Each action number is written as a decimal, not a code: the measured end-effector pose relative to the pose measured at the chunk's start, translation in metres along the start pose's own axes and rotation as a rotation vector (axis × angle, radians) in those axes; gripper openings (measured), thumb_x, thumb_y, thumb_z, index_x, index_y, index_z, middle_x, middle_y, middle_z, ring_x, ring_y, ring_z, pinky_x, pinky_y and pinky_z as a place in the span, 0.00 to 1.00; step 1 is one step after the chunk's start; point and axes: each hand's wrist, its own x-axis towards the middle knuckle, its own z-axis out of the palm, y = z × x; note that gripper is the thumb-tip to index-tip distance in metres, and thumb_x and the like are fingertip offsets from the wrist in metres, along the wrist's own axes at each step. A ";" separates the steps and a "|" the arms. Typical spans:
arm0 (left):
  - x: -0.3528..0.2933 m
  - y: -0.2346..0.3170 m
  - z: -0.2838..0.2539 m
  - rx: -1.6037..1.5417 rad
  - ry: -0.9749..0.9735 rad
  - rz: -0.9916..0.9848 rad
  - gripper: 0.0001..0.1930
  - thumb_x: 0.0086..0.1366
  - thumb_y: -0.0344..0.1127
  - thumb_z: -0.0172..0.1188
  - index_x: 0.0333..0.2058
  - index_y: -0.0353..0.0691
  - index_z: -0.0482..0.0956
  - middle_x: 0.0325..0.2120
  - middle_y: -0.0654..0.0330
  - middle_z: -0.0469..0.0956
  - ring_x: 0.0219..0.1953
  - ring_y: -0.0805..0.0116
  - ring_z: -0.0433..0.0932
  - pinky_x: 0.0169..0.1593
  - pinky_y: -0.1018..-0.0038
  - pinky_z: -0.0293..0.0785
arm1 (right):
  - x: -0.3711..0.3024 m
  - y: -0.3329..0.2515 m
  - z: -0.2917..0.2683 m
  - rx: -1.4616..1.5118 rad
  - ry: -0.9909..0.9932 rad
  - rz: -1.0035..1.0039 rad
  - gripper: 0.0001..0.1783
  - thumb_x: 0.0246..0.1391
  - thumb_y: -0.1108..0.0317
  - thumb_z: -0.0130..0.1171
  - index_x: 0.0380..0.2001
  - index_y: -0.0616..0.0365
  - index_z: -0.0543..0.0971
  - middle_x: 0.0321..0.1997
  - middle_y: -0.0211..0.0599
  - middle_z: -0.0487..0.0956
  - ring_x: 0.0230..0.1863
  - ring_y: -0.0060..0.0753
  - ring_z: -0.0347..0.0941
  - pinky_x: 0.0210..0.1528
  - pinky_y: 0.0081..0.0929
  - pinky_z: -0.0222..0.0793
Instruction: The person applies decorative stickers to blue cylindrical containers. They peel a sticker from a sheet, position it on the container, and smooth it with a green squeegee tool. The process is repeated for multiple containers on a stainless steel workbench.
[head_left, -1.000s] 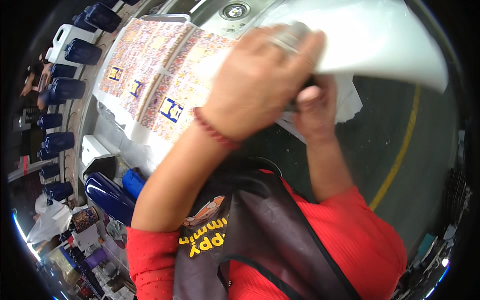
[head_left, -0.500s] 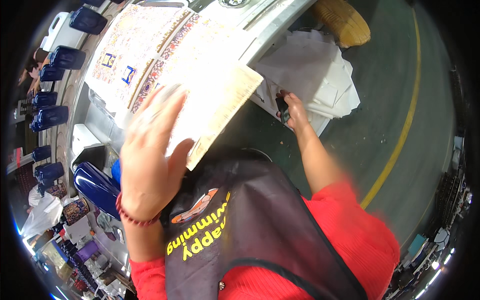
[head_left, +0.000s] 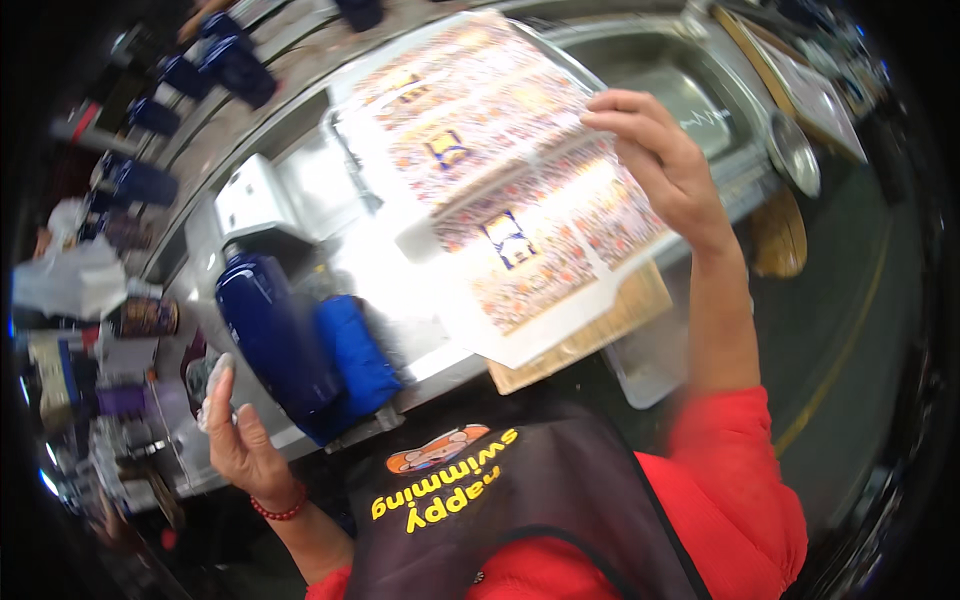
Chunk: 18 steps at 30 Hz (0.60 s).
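My right hand reaches over the far right part of the patterned decal sheet. Its fingers are stretched out and bent a little; I make out nothing held in them. The sheet has flowery panels with blue emblems and lies on white backing over a wooden board. At the lower left, my left hand is raised with fingers apart, something white around its fingertips. Right beside it lies a glossy dark blue vase, resting against a bright blue cloth-like pad.
A white box stands on the metal worktop beyond the vase. Several blue vases line the far left. A steel sink is at the back right, with a metal bowl by its edge.
My view has turned left. My right hand has come from the paper stack to the decal sheet, and the dark object it held no longer shows. My left hand has left the sheet toward the vase.
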 end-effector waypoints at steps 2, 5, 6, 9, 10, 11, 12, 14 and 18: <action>-0.009 -0.003 -0.005 -0.014 0.025 -0.093 0.19 0.73 0.27 0.52 0.58 0.24 0.74 0.57 0.42 0.78 0.61 0.52 0.75 0.67 0.61 0.64 | 0.070 0.026 0.028 -0.103 -0.133 -0.115 0.16 0.66 0.77 0.52 0.54 0.59 0.81 0.56 0.38 0.77 0.54 0.36 0.76 0.56 0.27 0.70; -0.025 -0.002 -0.014 -0.018 0.058 -0.142 0.18 0.72 0.26 0.53 0.58 0.25 0.75 0.54 0.44 0.80 0.59 0.54 0.77 0.65 0.62 0.68 | 0.164 0.073 0.083 -0.502 -0.319 -0.026 0.19 0.63 0.72 0.60 0.57 0.55 0.80 0.54 0.41 0.76 0.53 0.43 0.75 0.56 0.34 0.71; -0.030 -0.005 -0.016 0.011 0.070 -0.177 0.18 0.71 0.26 0.53 0.57 0.26 0.76 0.53 0.44 0.80 0.58 0.53 0.78 0.63 0.62 0.69 | 0.190 0.087 0.107 -0.620 -0.365 0.010 0.21 0.62 0.70 0.62 0.59 0.53 0.79 0.56 0.44 0.76 0.55 0.46 0.75 0.58 0.36 0.72; -0.044 -0.015 -0.025 0.116 0.075 -0.240 0.18 0.70 0.25 0.53 0.56 0.26 0.76 0.53 0.44 0.81 0.57 0.51 0.78 0.63 0.62 0.69 | 0.242 0.125 0.160 -0.820 -0.477 0.195 0.36 0.55 0.52 0.70 0.66 0.44 0.73 0.67 0.43 0.69 0.67 0.50 0.66 0.66 0.44 0.68; -0.049 -0.019 -0.028 0.136 0.085 -0.257 0.18 0.69 0.25 0.53 0.56 0.27 0.77 0.53 0.44 0.80 0.57 0.49 0.78 0.63 0.62 0.69 | 0.255 0.135 0.170 -0.824 -0.487 0.198 0.38 0.52 0.49 0.71 0.67 0.40 0.73 0.68 0.41 0.68 0.69 0.50 0.64 0.65 0.49 0.69; -0.052 -0.024 -0.030 0.142 0.099 -0.276 0.18 0.69 0.25 0.53 0.56 0.27 0.77 0.53 0.44 0.80 0.57 0.49 0.78 0.63 0.62 0.69 | 0.267 0.143 0.176 -0.853 -0.514 0.210 0.40 0.50 0.46 0.71 0.67 0.37 0.72 0.69 0.38 0.67 0.71 0.50 0.62 0.64 0.53 0.71; -0.056 -0.029 -0.033 0.148 0.111 -0.314 0.18 0.69 0.25 0.53 0.56 0.27 0.77 0.54 0.44 0.80 0.58 0.50 0.78 0.63 0.61 0.69 | 0.277 0.150 0.180 -0.850 -0.523 0.179 0.40 0.49 0.46 0.72 0.66 0.38 0.74 0.69 0.38 0.67 0.70 0.51 0.62 0.64 0.53 0.70; -0.061 -0.037 -0.035 0.132 0.126 -0.357 0.18 0.69 0.25 0.53 0.56 0.27 0.77 0.54 0.44 0.80 0.58 0.50 0.78 0.63 0.61 0.69 | 0.291 0.160 0.181 -0.907 -0.561 0.148 0.40 0.45 0.45 0.74 0.63 0.40 0.76 0.68 0.39 0.68 0.69 0.52 0.63 0.64 0.51 0.70; -0.061 -0.054 -0.030 0.115 0.084 -0.403 0.18 0.70 0.25 0.53 0.56 0.28 0.77 0.54 0.45 0.81 0.57 0.50 0.78 0.63 0.61 0.70 | 0.302 0.172 0.180 -0.768 -0.495 -0.038 0.29 0.45 0.47 0.75 0.49 0.46 0.84 0.63 0.41 0.71 0.63 0.51 0.66 0.63 0.45 0.69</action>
